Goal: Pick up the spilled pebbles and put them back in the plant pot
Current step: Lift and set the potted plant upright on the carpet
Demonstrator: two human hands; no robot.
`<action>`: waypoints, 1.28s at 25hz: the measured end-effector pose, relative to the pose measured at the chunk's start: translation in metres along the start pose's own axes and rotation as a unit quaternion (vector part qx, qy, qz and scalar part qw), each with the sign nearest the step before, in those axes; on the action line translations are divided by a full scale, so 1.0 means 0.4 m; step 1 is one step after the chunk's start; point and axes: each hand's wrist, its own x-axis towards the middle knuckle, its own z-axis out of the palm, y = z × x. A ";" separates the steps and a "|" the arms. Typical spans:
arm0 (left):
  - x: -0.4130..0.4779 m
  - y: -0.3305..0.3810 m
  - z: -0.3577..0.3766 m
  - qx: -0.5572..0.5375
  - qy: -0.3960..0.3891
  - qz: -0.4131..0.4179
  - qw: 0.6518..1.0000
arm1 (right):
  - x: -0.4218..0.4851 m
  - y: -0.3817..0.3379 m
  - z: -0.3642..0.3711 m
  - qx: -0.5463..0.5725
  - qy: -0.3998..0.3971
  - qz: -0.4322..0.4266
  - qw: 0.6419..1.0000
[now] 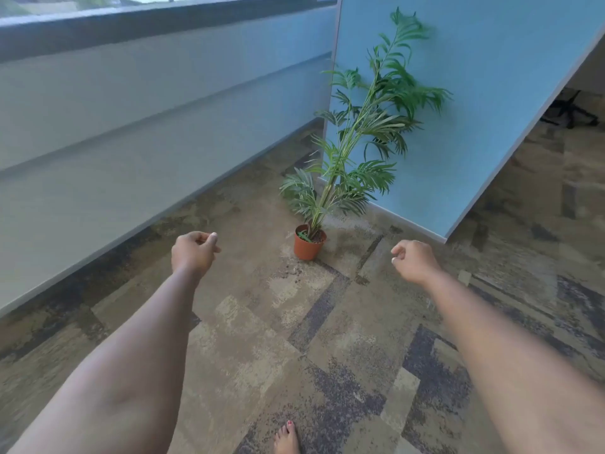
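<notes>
a small terracotta-orange plastic plant pot (pixel 308 246) is standing upright on the mottled brown, tan and grey patterned carpet (pixel 248 342), close to the bottom corner of a pale blue partition panel (pixel 484 103), and a tall green palm-like plant with feathery fronds (pixel 366 126) is rising out of it and leaning up against that panel. just in front of the pot, on the side nearer the camera and slightly to its left, a small scatter of pale brownish spilled pebbles (pixel 288 272) is lying on the carpet, close to the pot's base but outside it; the single stones are too small and blurred to count. the person's bare left hand (pixel 193 250) is hanging out in front at the end of an outstretched forearm, well to the left of the pot, its fingers loosely curled in toward the palm and the thumb lying across them, and nothing is showing in its grasp. the bare right hand (pixel 413 259) is hanging likewise on the other side, to the right of the pot, its fingers also loosely curled downward with nothing visible between them; whether anything tiny is sitting inside either curl cannot be told. both hands are staying clear of the pot and the pebbles, which are lying between them and a little farther off. a bare foot with red-painted toenails (pixel 287 438) is showing at the bottom edge on the carpet. a long grey-white low wall (pixel 131 126) is running along the left side under a window ledge.
</notes>
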 end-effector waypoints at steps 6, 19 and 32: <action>0.137 0.013 0.112 0.041 -0.041 -0.051 0.997 | 0.177 -0.020 0.033 0.005 0.011 0.049 0.999; 0.387 0.147 0.432 0.216 -0.184 0.060 0.957 | 0.583 -0.002 0.112 -0.084 -0.109 -0.021 0.990; 0.697 -0.027 0.959 0.349 -0.259 0.127 0.892 | 1.061 0.173 0.560 -0.145 -0.189 -0.052 0.970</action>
